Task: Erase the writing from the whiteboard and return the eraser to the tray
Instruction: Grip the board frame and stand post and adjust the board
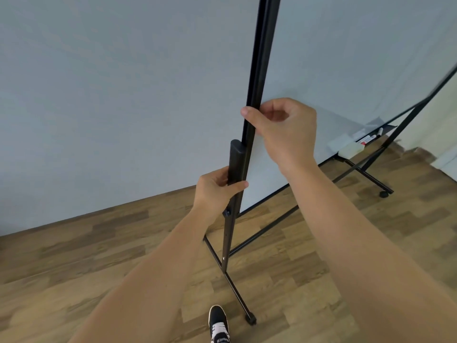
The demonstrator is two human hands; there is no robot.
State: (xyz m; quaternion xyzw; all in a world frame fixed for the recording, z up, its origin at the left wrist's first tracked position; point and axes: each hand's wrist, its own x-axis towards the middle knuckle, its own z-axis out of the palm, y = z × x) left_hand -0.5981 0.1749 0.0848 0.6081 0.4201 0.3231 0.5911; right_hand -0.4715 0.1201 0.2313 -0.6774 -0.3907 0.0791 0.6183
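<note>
I see the whiteboard (346,70) almost edge-on, its white face stretching off to the right with no writing that I can make out. My right hand (282,129) grips the black side frame (259,58) of the board at mid height. Lower down, my left hand (217,186) is closed around the black stand post (236,159). At the far right, the white eraser (351,149) lies on the board's tray (385,126), beside markers (369,139).
The stand's black legs (235,285) with casters spread over the wooden floor (99,256); one caster sits by my black-and-white shoe (218,323). A grey wall (99,95) is right behind the board.
</note>
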